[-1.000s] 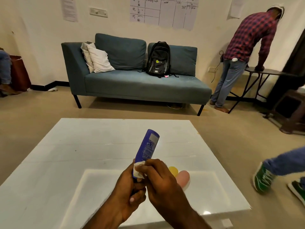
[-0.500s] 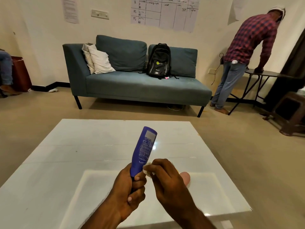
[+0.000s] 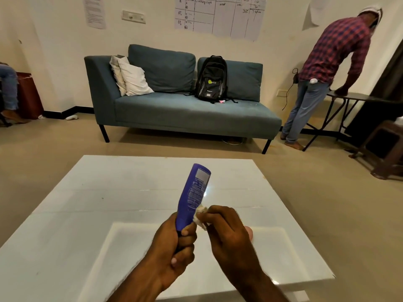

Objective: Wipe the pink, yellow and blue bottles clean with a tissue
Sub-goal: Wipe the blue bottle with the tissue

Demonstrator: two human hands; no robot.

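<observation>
Left hand (image 3: pixel 174 247) grips blue bottle (image 3: pixel 193 196) base (tilted right); right hand (image 3: pixel 226 232) pinches tissue (image 3: pixel 201 216) against its side.

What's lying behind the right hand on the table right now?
Only a rounded end of the pink bottle shows past the right hand on the white table. The hand covers the rest and anything else lying there.

The one head-worn camera is looking forward and down, sitting close behind the left hand (image 3: pixel 172 247) and right hand (image 3: pixel 229 232); beyond them it is taking in the table (image 3: pixel 87 203) and, perhaps lens-bowed, the sofa (image 3: pixel 185 114).
</observation>
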